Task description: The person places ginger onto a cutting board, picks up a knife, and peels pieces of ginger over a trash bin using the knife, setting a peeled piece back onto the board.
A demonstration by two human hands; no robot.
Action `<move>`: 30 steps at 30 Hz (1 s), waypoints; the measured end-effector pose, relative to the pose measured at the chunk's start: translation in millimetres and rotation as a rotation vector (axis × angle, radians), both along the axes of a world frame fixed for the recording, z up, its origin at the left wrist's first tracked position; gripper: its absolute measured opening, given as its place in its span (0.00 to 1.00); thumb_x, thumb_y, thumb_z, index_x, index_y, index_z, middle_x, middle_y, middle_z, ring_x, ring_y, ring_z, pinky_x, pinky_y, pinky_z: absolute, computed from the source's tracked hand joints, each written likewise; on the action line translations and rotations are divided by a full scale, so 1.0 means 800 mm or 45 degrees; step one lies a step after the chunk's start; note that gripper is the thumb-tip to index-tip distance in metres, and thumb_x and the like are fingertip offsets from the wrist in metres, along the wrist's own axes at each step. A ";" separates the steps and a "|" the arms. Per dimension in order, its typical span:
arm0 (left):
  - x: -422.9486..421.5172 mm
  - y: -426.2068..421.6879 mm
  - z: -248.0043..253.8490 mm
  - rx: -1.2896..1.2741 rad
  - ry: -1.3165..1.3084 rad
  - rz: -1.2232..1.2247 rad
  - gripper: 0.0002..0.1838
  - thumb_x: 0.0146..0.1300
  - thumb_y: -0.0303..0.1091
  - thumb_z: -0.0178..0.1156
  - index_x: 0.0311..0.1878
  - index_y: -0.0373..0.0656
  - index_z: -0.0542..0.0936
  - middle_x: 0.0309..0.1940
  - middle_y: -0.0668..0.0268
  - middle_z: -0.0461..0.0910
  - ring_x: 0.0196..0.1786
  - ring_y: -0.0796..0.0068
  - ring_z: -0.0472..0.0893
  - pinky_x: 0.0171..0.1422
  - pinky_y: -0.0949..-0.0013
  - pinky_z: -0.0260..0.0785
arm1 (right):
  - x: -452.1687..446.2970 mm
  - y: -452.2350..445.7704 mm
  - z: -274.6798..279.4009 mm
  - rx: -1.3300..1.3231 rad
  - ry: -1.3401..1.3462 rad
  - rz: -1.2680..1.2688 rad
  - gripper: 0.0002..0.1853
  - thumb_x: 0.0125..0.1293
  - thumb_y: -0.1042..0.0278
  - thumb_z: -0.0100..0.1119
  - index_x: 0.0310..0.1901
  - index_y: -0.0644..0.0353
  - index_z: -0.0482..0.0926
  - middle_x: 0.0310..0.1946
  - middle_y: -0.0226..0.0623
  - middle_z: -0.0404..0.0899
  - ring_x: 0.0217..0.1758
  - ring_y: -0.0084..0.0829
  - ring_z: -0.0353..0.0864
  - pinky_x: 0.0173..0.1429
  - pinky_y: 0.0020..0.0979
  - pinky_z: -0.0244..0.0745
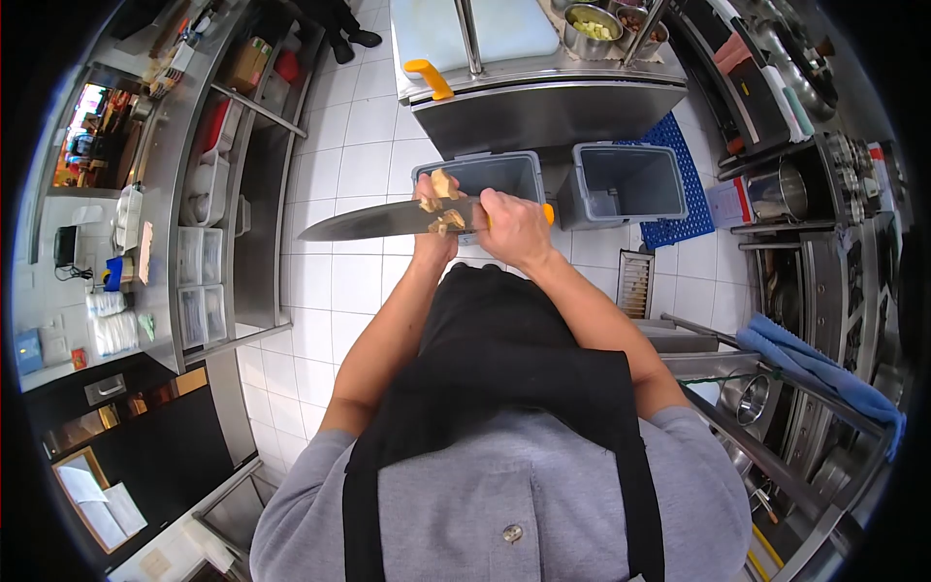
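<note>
A large knife (373, 223) with a yellow handle (549, 213) lies level in front of me, its tip pointing left. My right hand (514, 228) is wrapped round the handle and the heel of the blade. Pale brown pieces of food (443, 184) rest on and beside the blade near its heel. My left hand (436, 242) is behind the blade, mostly hidden by it; a little of it shows above and below, beside the pieces. Just beyond the hands stands a grey bin (529, 167).
A second grey bin (630, 155) stands on the right by a blue mat (669, 175). Ahead is a steel counter (553, 116) with a white board (427, 34), another yellow handle (428, 78) and a pot of chopped food (592, 41). A person's feet (354, 44) show at top left.
</note>
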State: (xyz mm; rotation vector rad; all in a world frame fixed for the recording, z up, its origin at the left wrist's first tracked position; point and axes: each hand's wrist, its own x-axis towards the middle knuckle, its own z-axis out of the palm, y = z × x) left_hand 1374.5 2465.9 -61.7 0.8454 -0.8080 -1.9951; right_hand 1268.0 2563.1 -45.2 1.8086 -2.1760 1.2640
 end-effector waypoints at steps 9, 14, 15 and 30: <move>0.008 -0.001 0.035 -0.009 -0.224 -0.137 0.25 0.80 0.47 0.33 0.43 0.39 0.75 0.26 0.62 0.75 0.17 0.79 0.62 0.17 0.75 0.49 | -0.027 0.008 -0.013 0.673 -0.377 -0.324 0.16 0.70 0.57 0.53 0.33 0.64 0.77 0.32 0.56 0.85 0.36 0.61 0.85 0.43 0.57 0.79; 0.008 0.003 0.011 -0.185 -0.201 -0.272 0.29 0.81 0.46 0.30 0.53 0.37 0.80 0.27 0.69 0.76 0.23 0.84 0.67 0.20 0.77 0.52 | 0.002 0.000 0.011 0.155 -0.133 -0.055 0.11 0.67 0.63 0.56 0.30 0.61 0.74 0.25 0.47 0.83 0.28 0.52 0.84 0.35 0.50 0.79; 0.010 0.002 0.009 -0.154 -0.177 -0.265 0.25 0.81 0.47 0.35 0.50 0.40 0.80 0.29 0.71 0.75 0.27 0.83 0.69 0.24 0.76 0.58 | 0.003 -0.002 0.010 0.103 -0.045 -0.038 0.09 0.66 0.66 0.57 0.29 0.59 0.72 0.23 0.44 0.81 0.25 0.48 0.83 0.31 0.47 0.78; 0.009 0.013 0.013 -0.188 -0.337 0.037 0.16 0.80 0.42 0.41 0.44 0.44 0.76 0.35 0.71 0.74 0.36 0.81 0.73 0.37 0.72 0.70 | -0.002 -0.004 -0.010 0.082 -0.080 -0.027 0.11 0.67 0.65 0.56 0.30 0.61 0.73 0.25 0.48 0.83 0.28 0.52 0.84 0.35 0.50 0.80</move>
